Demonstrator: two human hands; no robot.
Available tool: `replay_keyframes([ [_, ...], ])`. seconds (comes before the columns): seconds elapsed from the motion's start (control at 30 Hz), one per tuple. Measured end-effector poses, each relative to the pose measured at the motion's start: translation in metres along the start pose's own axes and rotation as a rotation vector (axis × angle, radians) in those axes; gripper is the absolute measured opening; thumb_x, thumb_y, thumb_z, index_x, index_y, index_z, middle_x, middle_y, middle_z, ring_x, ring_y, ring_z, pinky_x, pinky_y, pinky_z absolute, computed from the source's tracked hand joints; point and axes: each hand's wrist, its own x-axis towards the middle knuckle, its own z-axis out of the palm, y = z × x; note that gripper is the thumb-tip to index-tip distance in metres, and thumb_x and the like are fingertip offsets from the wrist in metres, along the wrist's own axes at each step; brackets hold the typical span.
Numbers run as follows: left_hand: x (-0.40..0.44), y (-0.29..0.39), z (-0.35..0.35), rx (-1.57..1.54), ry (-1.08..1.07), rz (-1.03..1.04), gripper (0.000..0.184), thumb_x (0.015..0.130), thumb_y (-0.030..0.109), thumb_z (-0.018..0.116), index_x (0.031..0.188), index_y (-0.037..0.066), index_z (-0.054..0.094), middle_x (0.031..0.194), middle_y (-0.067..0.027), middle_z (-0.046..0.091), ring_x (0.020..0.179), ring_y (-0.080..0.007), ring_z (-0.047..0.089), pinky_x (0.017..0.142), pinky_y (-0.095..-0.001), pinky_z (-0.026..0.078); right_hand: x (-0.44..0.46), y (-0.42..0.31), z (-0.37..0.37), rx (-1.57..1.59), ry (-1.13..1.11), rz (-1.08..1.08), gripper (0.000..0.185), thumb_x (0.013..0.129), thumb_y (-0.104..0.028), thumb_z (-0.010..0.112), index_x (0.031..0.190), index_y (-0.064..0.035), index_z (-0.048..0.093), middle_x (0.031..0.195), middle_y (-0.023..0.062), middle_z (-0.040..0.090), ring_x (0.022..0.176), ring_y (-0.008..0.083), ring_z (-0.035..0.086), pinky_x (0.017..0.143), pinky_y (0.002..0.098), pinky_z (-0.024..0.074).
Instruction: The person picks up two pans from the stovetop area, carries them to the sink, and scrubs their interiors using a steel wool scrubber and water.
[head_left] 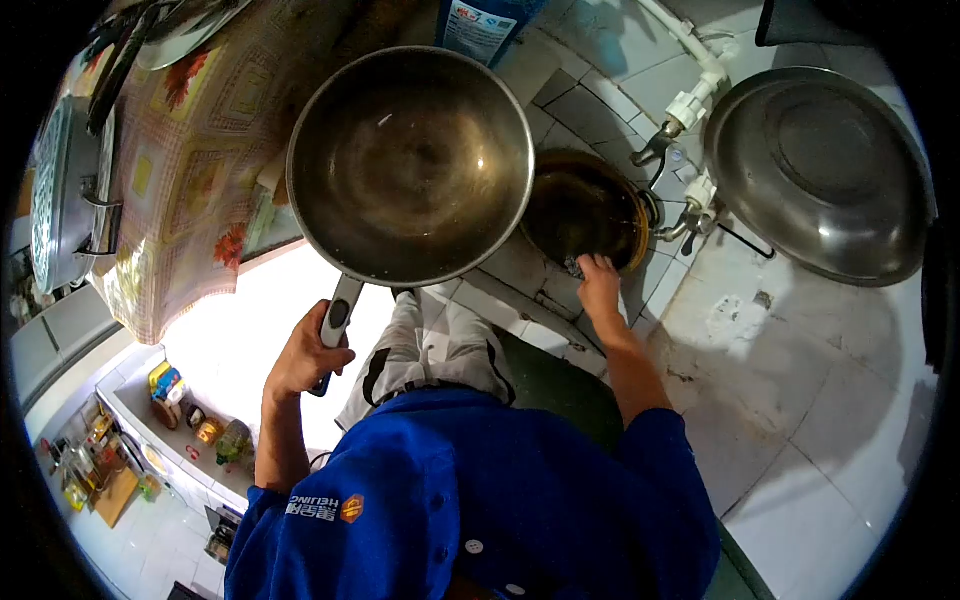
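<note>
A large metal frying pan (415, 165) is tilted so that its brownish inner face shows. Its grey and white handle is gripped by my left hand (305, 352). To the right of the pan stands a round basin (580, 205) with dark contents and a yellowish rim. My right hand (598, 285) is at the near edge of this basin, its fingers closed on a grey, mesh-like scrubber (573, 266). The pan overlaps the basin's left side in view.
Taps (690, 205) on a white pipe are fixed beside the basin. A big metal wok (820, 175) is at the right. A patterned cloth (190, 150) hangs at the left, near a lidded pot (65, 195). A blue container (480, 30) stands behind the pan.
</note>
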Motion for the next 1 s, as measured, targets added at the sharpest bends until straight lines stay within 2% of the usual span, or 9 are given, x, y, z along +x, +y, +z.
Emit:
replay_keyframes([
  [0.17,0.0,0.002,0.002,-0.005,0.005,-0.018,0.039,0.063,-0.003,0.069,0.096,0.004,0.048,0.067,-0.0023,0.054,0.051,-0.0119,0.053,0.046,-0.0261,0.045,-0.012,-0.006,0.04,0.018,-0.229,0.101,0.039,0.067,0.009,0.062,0.102,-0.0062,0.056,0.104,0.0189,0.054,0.103,0.04,0.051,0.085,0.0507,0.045],
  [0.4,0.0,-0.002,0.006,-0.146,0.004,-0.029,0.037,0.063,-0.004,0.069,0.095,0.005,0.052,0.066,-0.0027,0.055,0.049,-0.013,0.054,0.042,-0.0271,0.045,-0.014,0.002,0.07,-0.058,-0.379,0.129,0.037,0.072,0.003,0.069,0.105,-0.0028,0.054,0.109,0.0192,0.054,0.11,0.038,0.05,0.089,0.0487,0.0441],
  [0.5,0.001,-0.006,0.007,-0.256,-0.02,-0.015,0.037,0.064,-0.002,0.07,0.096,0.004,0.054,0.067,-0.0033,0.055,0.049,-0.013,0.053,0.043,-0.0268,0.045,-0.001,0.005,0.058,-0.036,-0.462,0.141,0.042,0.077,-0.014,0.076,0.11,-0.0001,0.053,0.112,0.0201,0.055,0.111,0.0373,0.052,0.091,0.0472,0.045],
  [0.57,0.001,-0.007,0.007,-0.343,-0.094,-0.006,0.036,0.066,0.003,0.071,0.098,0.004,0.055,0.066,-0.0033,0.054,0.048,-0.0132,0.053,0.044,-0.0265,0.044,0.019,-0.006,0.018,0.13,-0.681,0.342,0.067,0.079,-0.032,0.076,0.128,0.0001,0.045,0.13,0.025,0.048,0.122,0.0395,0.046,0.099,0.0457,0.0424],
  [0.6,0.001,-0.006,0.007,-0.346,-0.088,0.004,0.036,0.066,0.003,0.071,0.098,0.004,0.055,0.066,-0.0033,0.054,0.048,-0.0132,0.053,0.044,-0.0265,0.044,0.018,-0.001,0.022,0.126,-0.674,0.333,0.067,0.079,-0.032,0.076,0.128,0.0001,0.045,0.13,0.025,0.048,0.122,0.0395,0.046,0.099,0.0457,0.0424],
  [0.67,0.0,-0.008,0.006,-0.421,-0.154,-0.001,0.031,0.074,0.006,0.071,0.1,0.004,0.055,0.068,-0.0031,0.055,0.05,-0.0126,0.054,0.046,-0.0248,0.045,0.014,0.011,0.032,0.349,-0.247,0.484,0.075,0.077,-0.047,0.075,0.127,0.0018,0.046,0.123,0.0244,0.053,0.116,0.0385,0.051,0.094,0.0455,0.0436],
  [0.7,0.002,-0.014,0.004,-0.473,-0.183,0.016,0.033,0.076,0.007,0.071,0.104,0.003,0.055,0.068,-0.0033,0.055,0.05,-0.0125,0.054,0.046,-0.0248,0.045,0.038,-0.02,-0.027,0.519,-0.306,0.597,0.071,0.079,-0.056,0.069,0.116,0.002,0.05,0.108,0.022,0.059,0.1,0.0342,0.059,0.082,0.0449,0.0474],
  [0.83,0.003,-0.008,-0.001,-0.476,-0.249,-0.026,0.034,0.078,0.006,0.07,0.107,0.002,0.053,0.069,-0.0038,0.054,0.05,-0.0122,0.053,0.046,-0.0248,0.044,0.072,-0.084,-0.11,0.676,0.065,0.448,0.064,0.075,-0.046,0.077,0.111,0.0,0.051,0.102,0.0187,0.061,0.091,0.0313,0.062,0.079,0.0422,0.047],
  [1.0,0.005,-0.001,-0.014,-0.5,-0.377,0.069,0.034,0.08,0.001,0.065,0.11,0.001,0.05,0.07,-0.0042,0.053,0.049,-0.0115,0.051,0.046,-0.0253,0.042,0.122,-0.187,-0.167,0.488,0.026,0.103,0.075,0.066,-0.039,0.084,0.121,-0.0013,0.051,0.113,0.0204,0.059,0.105,0.0361,0.058,0.088,0.044,0.0464],
])
